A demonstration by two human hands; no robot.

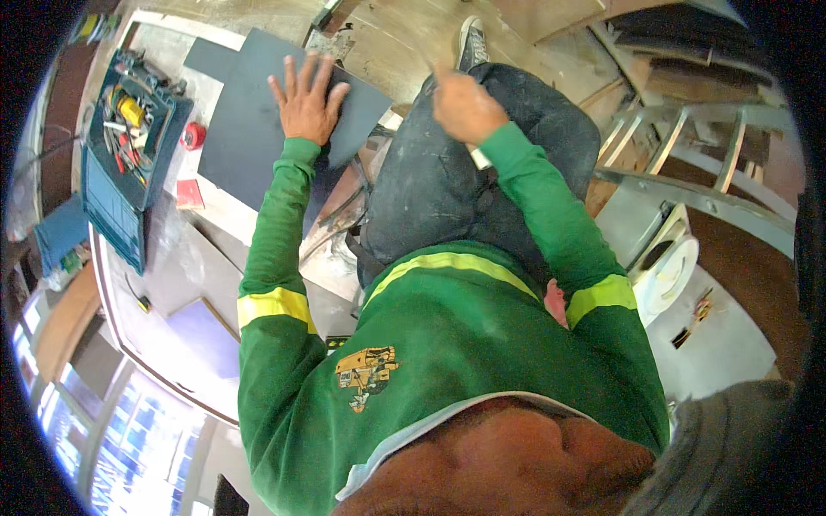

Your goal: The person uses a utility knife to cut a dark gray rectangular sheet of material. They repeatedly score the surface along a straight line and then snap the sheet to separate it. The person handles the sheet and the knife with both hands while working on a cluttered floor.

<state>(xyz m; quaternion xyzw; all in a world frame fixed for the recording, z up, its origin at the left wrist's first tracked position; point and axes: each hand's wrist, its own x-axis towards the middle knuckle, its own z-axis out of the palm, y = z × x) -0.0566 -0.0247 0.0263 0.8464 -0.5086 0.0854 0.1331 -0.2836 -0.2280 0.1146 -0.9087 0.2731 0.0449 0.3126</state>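
A flat dark grey panel lies on the light work surface at the front left. My left hand rests on it, palm down with its fingers spread. My right hand is closed in a fist above my right thigh and is smeared by motion. The pale end of something held sticks out below this fist, but its kind cannot be made out. Beside the panel are a smaller dark piece, a red roll of tape and a red flat piece.
At the left an open blue toolbox holds several hand tools. A purplish sheet lies nearer me. To my right are a metal ladder and a white round container. My shoe stands on the floor ahead.
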